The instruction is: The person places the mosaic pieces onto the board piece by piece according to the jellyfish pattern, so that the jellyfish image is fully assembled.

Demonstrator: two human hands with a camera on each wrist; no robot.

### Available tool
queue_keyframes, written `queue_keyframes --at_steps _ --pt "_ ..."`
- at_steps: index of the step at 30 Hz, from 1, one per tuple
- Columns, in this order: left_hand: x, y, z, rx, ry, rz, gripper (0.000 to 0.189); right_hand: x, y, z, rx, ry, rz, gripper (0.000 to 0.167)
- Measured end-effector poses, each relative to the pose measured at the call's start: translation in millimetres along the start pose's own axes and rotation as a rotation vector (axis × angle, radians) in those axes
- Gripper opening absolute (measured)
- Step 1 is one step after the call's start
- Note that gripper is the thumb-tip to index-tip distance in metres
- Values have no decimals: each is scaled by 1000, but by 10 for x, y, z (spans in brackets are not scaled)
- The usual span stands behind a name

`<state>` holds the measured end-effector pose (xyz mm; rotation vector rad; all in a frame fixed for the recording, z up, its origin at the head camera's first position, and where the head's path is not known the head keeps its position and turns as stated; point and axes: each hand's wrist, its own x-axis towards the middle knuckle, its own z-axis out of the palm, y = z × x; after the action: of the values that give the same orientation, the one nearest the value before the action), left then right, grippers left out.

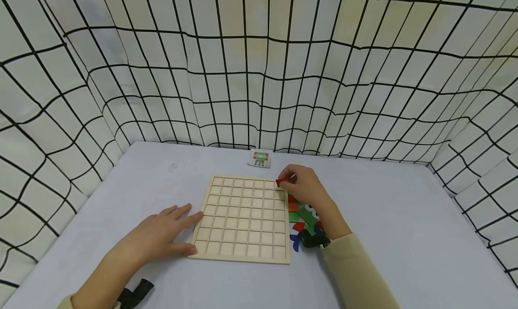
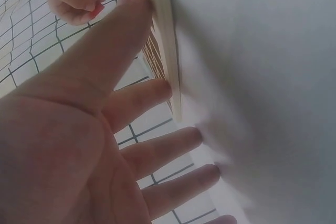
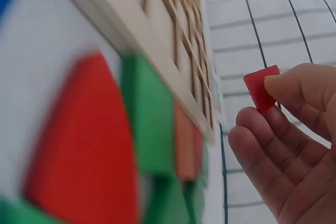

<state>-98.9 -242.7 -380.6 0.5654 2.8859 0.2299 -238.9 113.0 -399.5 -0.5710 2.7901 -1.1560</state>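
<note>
A wooden board (image 1: 238, 258) with a grid of square recesses lies on the white table. My right hand (image 1: 306, 186) pinches a small red piece (image 3: 257, 85) between thumb and fingers, over the board's far right corner. Spread along the board's left edge is my left hand (image 1: 159, 235). Its thumb and index finger touch the wooden rim in the left wrist view, and its other fingers reach out straight. Beside the board's right edge, partly under my right forearm, lies a pile of flat pieces: green (image 1: 293, 217), orange (image 1: 293, 207), red (image 1: 298, 227) and blue (image 1: 295, 244).
A small card (image 1: 260, 158) with a green and red figure on a grid lies behind the board. White walls with black netting (image 1: 263, 75) enclose the table (image 1: 404, 237) at the back and sides. Black straps (image 1: 139, 293) sit at both wrists.
</note>
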Motion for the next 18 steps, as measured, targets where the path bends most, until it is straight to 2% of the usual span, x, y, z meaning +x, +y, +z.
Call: queue_keyframes --at_steps 6,12,18 --pt "13 -9 -6 -14 -13 -9 83 5 -74 130 7 -13 -14 4" --pt "22 -3 -3 -30 -28 -12 84 3 -74 181 -20 -74 -2 7" --pt "21 -8 12 -34 -13 -6 85 8 -61 199 -65 -120 10 9"
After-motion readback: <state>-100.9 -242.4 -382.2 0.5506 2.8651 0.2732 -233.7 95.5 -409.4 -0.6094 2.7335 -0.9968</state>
